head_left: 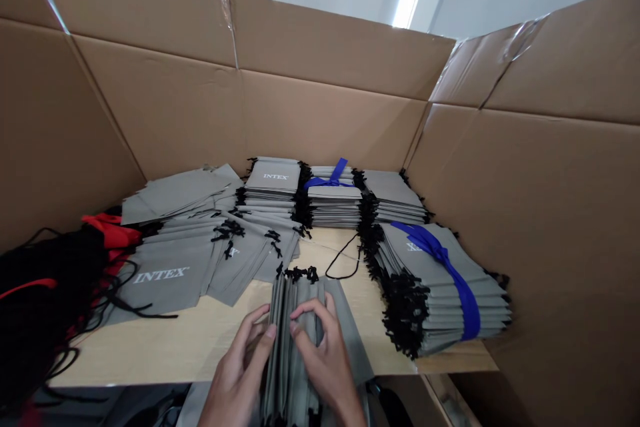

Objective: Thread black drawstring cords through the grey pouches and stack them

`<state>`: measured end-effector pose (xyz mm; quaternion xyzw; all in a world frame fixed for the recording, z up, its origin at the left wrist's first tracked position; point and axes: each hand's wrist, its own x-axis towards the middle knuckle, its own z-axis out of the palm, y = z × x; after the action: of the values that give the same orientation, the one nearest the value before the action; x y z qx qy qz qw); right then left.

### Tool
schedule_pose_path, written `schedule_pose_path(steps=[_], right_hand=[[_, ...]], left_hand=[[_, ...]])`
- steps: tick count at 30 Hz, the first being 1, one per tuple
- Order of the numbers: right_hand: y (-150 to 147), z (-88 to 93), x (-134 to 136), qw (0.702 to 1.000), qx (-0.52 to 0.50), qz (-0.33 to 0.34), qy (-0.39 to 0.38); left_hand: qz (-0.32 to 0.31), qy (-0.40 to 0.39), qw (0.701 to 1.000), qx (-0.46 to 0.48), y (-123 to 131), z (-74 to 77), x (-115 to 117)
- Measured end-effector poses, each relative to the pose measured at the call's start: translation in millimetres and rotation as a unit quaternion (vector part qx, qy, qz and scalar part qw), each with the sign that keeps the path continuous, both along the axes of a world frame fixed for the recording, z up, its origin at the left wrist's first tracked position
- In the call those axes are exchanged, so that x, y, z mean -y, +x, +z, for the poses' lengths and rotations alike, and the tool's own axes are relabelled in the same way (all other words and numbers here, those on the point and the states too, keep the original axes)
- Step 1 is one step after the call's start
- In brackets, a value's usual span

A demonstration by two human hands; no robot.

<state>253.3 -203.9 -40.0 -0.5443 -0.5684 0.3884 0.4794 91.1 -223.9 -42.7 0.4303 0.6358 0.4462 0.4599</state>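
Between my two hands a bundle of grey drawstring bags (283, 360) stands on edge at the table's front, black cord knots along its top. My left hand (243, 360) presses its left side, thumb and fingers against the outer bags. On the other side my right hand (323, 350) grips the bags with thumb and forefinger bent over the edges. One more grey bag (350, 327) lies flat under or beside my right hand. A loose black cord loop (344, 263) rests on the table just beyond the bundle.
Loose grey bags printed INTEX (165, 273) spread at left, beside a heap of black cords (50, 307) with red cloth. Stacked bags (273, 187) line the back. A stack tied with blue ribbon (440, 280) sits at right. Cardboard walls (330, 100) enclose the wooden table (200, 347).
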Motion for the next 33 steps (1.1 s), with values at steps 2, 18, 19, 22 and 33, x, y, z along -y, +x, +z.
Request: schedule_pose_path(steps=[2, 18, 19, 22, 33], right_hand=[[0, 1.8, 0, 1.0, 0.003, 0.003, -0.022], [2, -9.8, -1, 0.999, -0.02, -0.042, -0.017], [2, -8.9, -1, 0.999, -0.018, -0.046, -0.004], [1, -5.7, -2, 0.998, -0.008, -0.047, 0.029], [2, -14.5, -8, 0.998, 0.007, -0.067, 0.013]], left_hand=[[-0.014, 0.0, 1.0, -0.006, 2, 1.7, 0], [-0.062, 0.035, 0.996, -0.049, 3, 9.4, 2], [-0.061, 0.042, 0.996, -0.046, 3, 8.5, 1], [-0.065, 0.053, 0.996, -0.026, 3, 6.2, 1], [-0.034, 0.083, 0.995, 0.034, 3, -1.1, -1]])
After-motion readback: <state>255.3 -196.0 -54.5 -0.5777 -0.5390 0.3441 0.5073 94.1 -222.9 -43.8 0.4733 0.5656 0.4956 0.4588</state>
